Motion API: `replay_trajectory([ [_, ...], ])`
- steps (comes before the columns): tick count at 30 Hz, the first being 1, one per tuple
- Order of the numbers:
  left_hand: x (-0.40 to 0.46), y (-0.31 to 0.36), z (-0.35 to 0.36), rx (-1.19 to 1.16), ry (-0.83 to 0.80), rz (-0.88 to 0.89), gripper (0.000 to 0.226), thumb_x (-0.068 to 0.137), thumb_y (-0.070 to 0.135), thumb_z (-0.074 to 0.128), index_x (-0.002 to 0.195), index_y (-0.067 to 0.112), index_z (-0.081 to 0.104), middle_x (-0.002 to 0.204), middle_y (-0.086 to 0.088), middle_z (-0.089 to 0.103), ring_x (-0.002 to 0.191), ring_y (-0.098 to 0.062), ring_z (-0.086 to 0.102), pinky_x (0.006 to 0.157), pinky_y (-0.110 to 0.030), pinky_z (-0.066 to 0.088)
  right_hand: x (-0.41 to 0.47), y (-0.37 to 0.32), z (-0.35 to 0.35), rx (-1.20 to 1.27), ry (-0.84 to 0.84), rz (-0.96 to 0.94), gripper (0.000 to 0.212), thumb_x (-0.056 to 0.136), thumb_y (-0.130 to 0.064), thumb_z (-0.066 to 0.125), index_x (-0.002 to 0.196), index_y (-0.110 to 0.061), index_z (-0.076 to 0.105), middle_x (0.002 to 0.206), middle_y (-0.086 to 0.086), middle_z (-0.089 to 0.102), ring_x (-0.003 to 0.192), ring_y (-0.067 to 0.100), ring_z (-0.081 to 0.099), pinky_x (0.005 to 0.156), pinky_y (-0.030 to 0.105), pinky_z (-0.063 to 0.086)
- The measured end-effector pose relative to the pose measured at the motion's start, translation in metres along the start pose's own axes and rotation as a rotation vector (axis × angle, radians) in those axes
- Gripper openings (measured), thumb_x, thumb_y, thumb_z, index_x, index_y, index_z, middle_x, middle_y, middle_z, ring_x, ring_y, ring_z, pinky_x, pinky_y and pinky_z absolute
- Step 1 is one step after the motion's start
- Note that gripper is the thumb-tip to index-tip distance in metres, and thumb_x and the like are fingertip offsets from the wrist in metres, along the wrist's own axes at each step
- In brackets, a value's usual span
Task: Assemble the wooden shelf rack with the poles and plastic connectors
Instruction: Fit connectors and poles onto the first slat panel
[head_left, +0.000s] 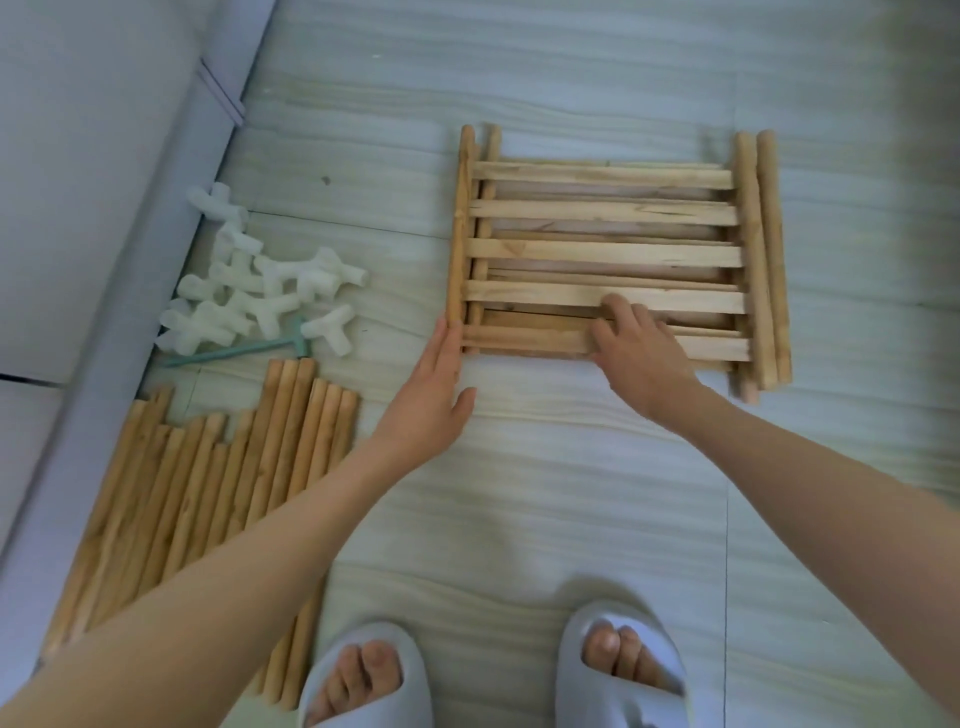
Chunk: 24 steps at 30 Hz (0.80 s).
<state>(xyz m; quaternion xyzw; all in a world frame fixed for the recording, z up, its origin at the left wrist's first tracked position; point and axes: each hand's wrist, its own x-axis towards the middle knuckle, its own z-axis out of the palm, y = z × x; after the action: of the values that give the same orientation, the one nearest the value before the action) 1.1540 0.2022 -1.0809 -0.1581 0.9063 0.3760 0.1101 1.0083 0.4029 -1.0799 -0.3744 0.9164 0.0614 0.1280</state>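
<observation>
Stacked slatted shelf panels (613, 254) lie on floor (519, 493), toward far right. Left hand (434, 395) flat, fingers straight against stack's near-left corner. Right hand (641, 353) curls fingertips over near slat. Risk: uneven lift lets loose panels slide apart.

A home, by the look of it: pale wood-grain floor (519, 493) indoors, a grey upholstered sofa base (104, 208) along the floor's left edge, and the person's feet in soft grey house slippers (618, 675) at the near edge.
</observation>
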Motion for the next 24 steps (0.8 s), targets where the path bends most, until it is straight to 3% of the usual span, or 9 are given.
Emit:
replay_trajectory([
  [3,0.009,0.009,-0.015,-0.220,0.137,-0.119,0.055,0.096,0.027,0.049,0.145,0.014,0.029,0.138,-0.003,0.039,0.105,-0.010,0.053,0.091,-0.022,0.041,0.002,0.006,-0.013,0.064,0.032,-0.022,0.024,0.096,-0.020,0.046,0.116,-0.006,0.048,0.135,0.015,0.033,0.116,0.033,0.040,0.095,0.044,0.037],
  [7,0.042,0.021,-0.042,-0.372,0.269,-0.325,0.049,0.093,0.045,0.046,0.132,0.014,0.047,0.110,-0.005,0.053,0.082,-0.015,0.057,0.076,-0.025,0.048,-0.008,0.002,-0.032,0.136,0.094,-0.086,0.027,0.096,-0.020,0.048,0.119,-0.006,0.052,0.118,0.013,0.046,0.103,0.029,0.048,0.088,0.038,0.037],
  [10,0.051,0.024,-0.055,-0.477,0.239,-0.397,0.037,0.092,0.045,0.048,0.117,0.018,0.052,0.082,0.003,0.054,0.062,-0.010,0.051,0.039,-0.015,0.041,-0.024,-0.006,-0.041,0.179,0.129,-0.118,0.029,0.094,-0.021,0.052,0.118,-0.004,0.055,0.114,0.011,0.053,0.100,0.029,0.050,0.084,0.035,0.035],
  [11,0.049,0.023,-0.056,-0.475,0.230,-0.416,0.032,0.093,0.044,0.048,0.112,0.019,0.051,0.080,0.005,0.054,0.062,-0.009,0.051,0.036,-0.016,0.039,-0.030,-0.010,-0.043,0.180,0.121,-0.131,0.029,0.094,-0.022,0.052,0.116,-0.004,0.056,0.113,0.011,0.053,0.099,0.029,0.050,0.083,0.034,0.035],
  [14,0.034,0.018,-0.050,-0.466,0.211,-0.424,0.019,0.094,0.036,0.050,0.105,0.021,0.054,0.078,0.007,0.057,0.067,-0.006,0.053,0.047,-0.020,0.041,-0.050,-0.022,-0.043,0.200,0.053,-0.180,0.029,0.094,-0.023,0.052,0.115,-0.004,0.056,0.111,0.010,0.053,0.096,0.029,0.052,0.081,0.034,0.037],
  [16,0.014,0.010,-0.041,-0.470,0.207,-0.351,0.009,0.094,0.028,0.050,0.090,0.026,0.058,0.068,0.007,0.053,0.056,-0.002,0.049,0.041,-0.018,0.040,-0.064,-0.028,-0.041,0.223,0.025,-0.207,0.026,0.094,-0.023,0.052,0.111,-0.004,0.057,0.108,0.010,0.054,0.092,0.029,0.054,0.079,0.034,0.040],
  [18,-0.009,0.006,-0.035,-0.473,0.225,-0.290,0.015,0.093,0.027,0.050,0.084,0.037,0.056,0.061,0.009,0.049,0.046,0.002,0.045,0.034,-0.016,0.036,-0.077,-0.032,-0.041,0.251,0.009,-0.223,0.026,0.094,-0.025,0.053,0.111,-0.005,0.057,0.108,0.008,0.054,0.092,0.028,0.054,0.079,0.034,0.042],
  [20,-0.029,0.007,-0.032,-0.488,0.238,-0.263,0.016,0.093,0.028,0.050,0.089,0.043,0.053,0.064,0.008,0.050,0.047,0.003,0.045,0.037,-0.013,0.037,-0.086,-0.034,-0.044,0.273,-0.042,-0.233,0.027,0.095,-0.028,0.051,0.112,-0.007,0.055,0.109,0.005,0.051,0.095,0.024,0.051,0.080,0.031,0.039],
  [24,-0.049,0.022,-0.044,-0.545,0.223,-0.357,0.025,0.092,0.028,0.053,0.117,0.029,0.049,0.078,0.001,0.056,0.063,-0.007,0.050,0.045,-0.016,0.042,-0.106,-0.041,-0.063,0.359,-0.050,-0.251,0.026,0.094,-0.033,0.052,0.099,-0.007,0.054,0.092,0.001,0.048,0.080,0.020,0.047,0.068,0.024,0.029],
])
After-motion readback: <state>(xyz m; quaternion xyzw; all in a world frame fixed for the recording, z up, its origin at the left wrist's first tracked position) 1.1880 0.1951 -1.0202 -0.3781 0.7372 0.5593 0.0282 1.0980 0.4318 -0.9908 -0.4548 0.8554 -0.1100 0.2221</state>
